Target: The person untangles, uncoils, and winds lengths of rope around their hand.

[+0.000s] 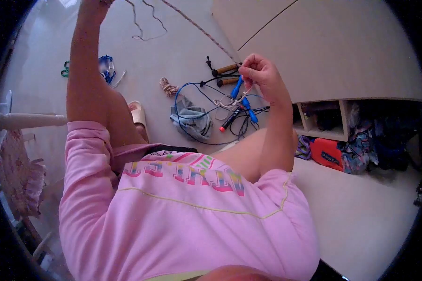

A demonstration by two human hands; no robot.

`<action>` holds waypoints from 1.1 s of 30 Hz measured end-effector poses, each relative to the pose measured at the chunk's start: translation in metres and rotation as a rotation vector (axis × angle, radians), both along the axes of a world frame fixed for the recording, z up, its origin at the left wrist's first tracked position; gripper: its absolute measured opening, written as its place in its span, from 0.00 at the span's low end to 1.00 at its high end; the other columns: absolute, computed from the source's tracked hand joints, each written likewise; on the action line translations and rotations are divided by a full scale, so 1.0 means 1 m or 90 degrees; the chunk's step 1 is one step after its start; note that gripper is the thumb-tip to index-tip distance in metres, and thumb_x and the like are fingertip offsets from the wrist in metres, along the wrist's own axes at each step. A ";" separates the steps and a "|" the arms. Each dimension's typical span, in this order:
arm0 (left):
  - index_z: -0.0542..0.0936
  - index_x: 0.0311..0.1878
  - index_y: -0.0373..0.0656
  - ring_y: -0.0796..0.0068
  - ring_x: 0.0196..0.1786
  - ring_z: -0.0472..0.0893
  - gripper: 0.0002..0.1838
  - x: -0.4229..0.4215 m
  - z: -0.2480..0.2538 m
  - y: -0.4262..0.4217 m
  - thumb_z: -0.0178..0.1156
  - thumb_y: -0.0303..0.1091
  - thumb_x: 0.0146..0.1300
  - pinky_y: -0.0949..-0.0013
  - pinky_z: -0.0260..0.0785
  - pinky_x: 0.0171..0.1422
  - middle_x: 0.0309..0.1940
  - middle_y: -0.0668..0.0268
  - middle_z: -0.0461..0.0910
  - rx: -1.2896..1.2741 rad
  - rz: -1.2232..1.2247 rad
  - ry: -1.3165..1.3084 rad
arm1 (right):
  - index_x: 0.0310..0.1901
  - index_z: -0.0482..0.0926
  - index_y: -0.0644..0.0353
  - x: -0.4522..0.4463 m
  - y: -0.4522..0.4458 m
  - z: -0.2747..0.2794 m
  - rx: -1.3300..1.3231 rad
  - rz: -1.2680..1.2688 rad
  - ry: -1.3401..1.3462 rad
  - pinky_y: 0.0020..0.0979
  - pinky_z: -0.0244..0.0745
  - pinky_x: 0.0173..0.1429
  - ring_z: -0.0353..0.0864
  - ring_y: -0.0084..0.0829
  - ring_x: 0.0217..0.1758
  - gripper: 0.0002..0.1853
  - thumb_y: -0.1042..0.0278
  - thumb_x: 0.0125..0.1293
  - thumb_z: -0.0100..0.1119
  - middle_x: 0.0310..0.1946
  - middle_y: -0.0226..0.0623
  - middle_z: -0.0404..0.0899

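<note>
My right hand [262, 77] pinches a thin braided cord [197, 28], which runs taut up and to the left out of view. Pale, loose cord [227, 102] hangs in loops just below the fingers. Only the edge of my left hand [105, 2] shows at the top edge; its fingers are cut off. Near it, a thin slack cord end [152, 38] dangles in a loop. Under my right hand lie skipping ropes on the floor, one with blue handles [249, 110] and another with brown handles [227, 70].
A grey cloth [190, 117] and a small rope bundle [169, 87] lie on the floor. Blue and white cords [108, 69] are beside a green loop [65, 69]. A pale cabinet [333, 51] stands right, above a red item [324, 153]. White furniture [28, 122] is left.
</note>
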State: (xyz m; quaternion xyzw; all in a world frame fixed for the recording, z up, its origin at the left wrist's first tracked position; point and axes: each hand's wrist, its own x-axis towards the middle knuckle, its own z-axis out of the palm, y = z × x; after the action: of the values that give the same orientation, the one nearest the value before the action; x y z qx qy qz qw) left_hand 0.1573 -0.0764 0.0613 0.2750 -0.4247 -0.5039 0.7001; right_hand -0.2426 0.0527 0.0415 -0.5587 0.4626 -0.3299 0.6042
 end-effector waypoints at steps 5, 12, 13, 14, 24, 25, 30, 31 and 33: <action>0.68 0.30 0.46 0.79 0.17 0.62 0.09 0.076 -0.026 -0.030 0.53 0.39 0.60 0.75 0.56 0.20 0.16 0.71 0.65 0.002 -0.002 0.093 | 0.30 0.72 0.61 -0.017 -0.006 -0.006 0.102 0.000 -0.053 0.14 0.54 0.16 0.61 0.11 0.15 0.11 0.60 0.60 0.55 0.16 0.21 0.65; 0.72 0.39 0.40 0.68 0.26 0.72 0.08 0.181 -0.063 -0.060 0.51 0.34 0.61 0.67 0.69 0.33 0.23 0.65 0.72 -0.010 -0.005 0.125 | 0.32 0.73 0.59 -0.023 -0.004 0.001 0.040 -0.024 0.044 0.15 0.44 0.14 0.52 0.09 0.12 0.13 0.56 0.60 0.55 0.12 0.18 0.58; 0.72 0.39 0.40 0.69 0.27 0.72 0.08 0.179 -0.060 -0.058 0.50 0.33 0.61 0.68 0.69 0.34 0.23 0.65 0.72 0.015 0.072 0.151 | 0.32 0.73 0.59 -0.026 -0.005 0.001 0.059 -0.042 0.023 0.15 0.44 0.15 0.51 0.09 0.13 0.13 0.57 0.59 0.56 0.12 0.17 0.59; 0.73 0.39 0.39 0.69 0.27 0.72 0.08 0.178 -0.057 -0.055 0.50 0.33 0.61 0.69 0.69 0.35 0.23 0.65 0.71 0.040 0.148 0.177 | 0.32 0.73 0.58 -0.028 -0.005 0.001 0.078 -0.061 0.002 0.15 0.43 0.15 0.51 0.09 0.13 0.12 0.57 0.59 0.56 0.13 0.17 0.59; 0.74 0.31 0.39 0.67 0.27 0.73 0.05 0.144 -0.038 -0.022 0.53 0.30 0.57 0.61 0.70 0.38 0.24 0.64 0.74 0.042 0.323 0.172 | 0.30 0.73 0.57 -0.032 -0.011 -0.006 -0.036 -0.072 0.040 0.15 0.49 0.16 0.57 0.11 0.15 0.13 0.56 0.58 0.57 0.17 0.21 0.65; 0.74 0.30 0.39 0.67 0.27 0.73 0.05 0.146 -0.037 -0.022 0.53 0.30 0.57 0.60 0.70 0.38 0.24 0.64 0.74 0.052 0.339 0.174 | 0.30 0.73 0.57 -0.034 -0.014 -0.013 -0.025 -0.079 0.019 0.14 0.48 0.16 0.57 0.10 0.14 0.11 0.58 0.58 0.57 0.17 0.21 0.65; 0.73 0.37 0.45 0.60 0.29 0.78 0.14 0.154 -0.044 -0.012 0.59 0.43 0.53 0.59 0.72 0.36 0.28 0.61 0.77 0.052 0.761 -0.640 | 0.28 0.71 0.57 -0.030 -0.010 0.001 0.036 -0.033 0.085 0.15 0.52 0.18 0.58 0.11 0.15 0.13 0.55 0.60 0.55 0.16 0.22 0.64; 0.72 0.39 0.46 0.58 0.30 0.78 0.16 0.158 -0.047 -0.010 0.59 0.46 0.52 0.58 0.72 0.36 0.30 0.60 0.78 0.059 0.822 -0.840 | 0.28 0.71 0.57 -0.025 -0.007 0.006 0.009 -0.013 0.120 0.15 0.53 0.18 0.58 0.12 0.15 0.15 0.53 0.60 0.54 0.16 0.22 0.64; 0.71 0.41 0.49 0.55 0.32 0.79 0.20 0.175 -0.051 -0.009 0.61 0.50 0.50 0.58 0.72 0.35 0.32 0.59 0.78 0.059 0.884 -1.021 | 0.27 0.71 0.58 -0.025 -0.007 0.006 -0.047 0.000 0.165 0.15 0.53 0.18 0.58 0.12 0.14 0.17 0.51 0.60 0.53 0.15 0.22 0.64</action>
State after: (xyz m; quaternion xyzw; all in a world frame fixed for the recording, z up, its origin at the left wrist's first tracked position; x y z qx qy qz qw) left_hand 0.3325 -0.0849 0.0098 0.7353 -0.4926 0.3195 0.3384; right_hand -0.2681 0.0453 0.0474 -0.6182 0.5244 -0.2719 0.5186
